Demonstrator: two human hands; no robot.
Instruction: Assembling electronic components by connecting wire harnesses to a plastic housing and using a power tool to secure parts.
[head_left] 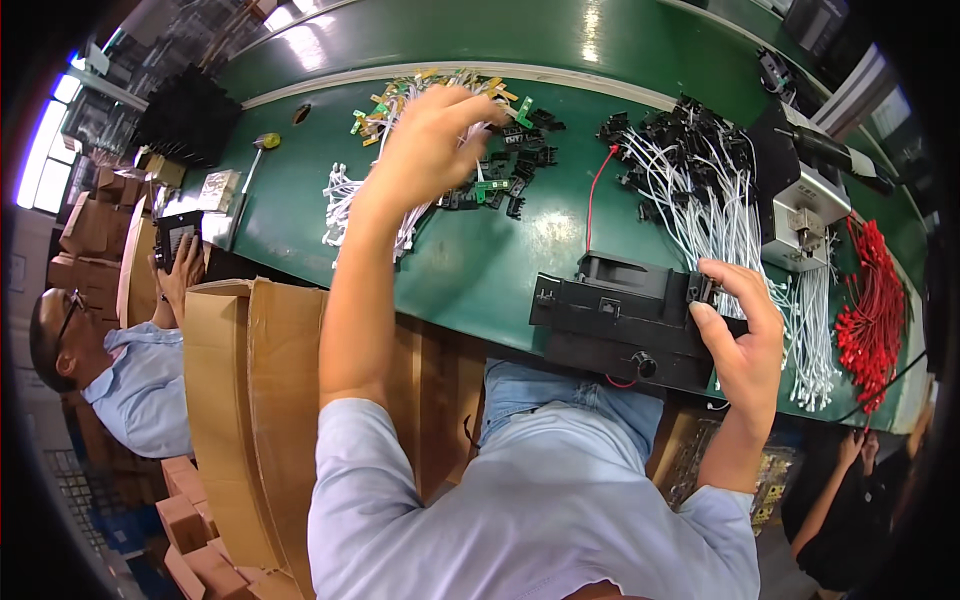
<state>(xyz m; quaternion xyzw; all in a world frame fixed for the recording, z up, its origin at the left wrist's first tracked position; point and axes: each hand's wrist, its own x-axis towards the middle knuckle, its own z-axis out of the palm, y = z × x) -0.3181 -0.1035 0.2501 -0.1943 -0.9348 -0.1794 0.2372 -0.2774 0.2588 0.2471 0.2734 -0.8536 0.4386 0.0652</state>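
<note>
My left hand (430, 145) hovers over a pile of small green and yellow circuit boards (430, 85) with white wires. Its fingers are bent, the thumb stands apart from them, and no object shows in between. Beside it lie several small black plastic clips (525, 165). At the bench's near edge is a black box-shaped device (620, 320) with a round knob. My right hand (748, 335) pinches a small black plastic part (699, 288) at the device's right end, between thumb and forefinger. A red wire (592, 205) rises behind the device.
On the right of the green bench (560, 235) lie black parts with white wires (700, 170), a metal box-shaped machine (805, 215) and red wire bundles (872, 310). A screwdriver (262, 148) lies left. Cardboard (255, 400) stands left below; a co-worker (130, 370) is beyond it.
</note>
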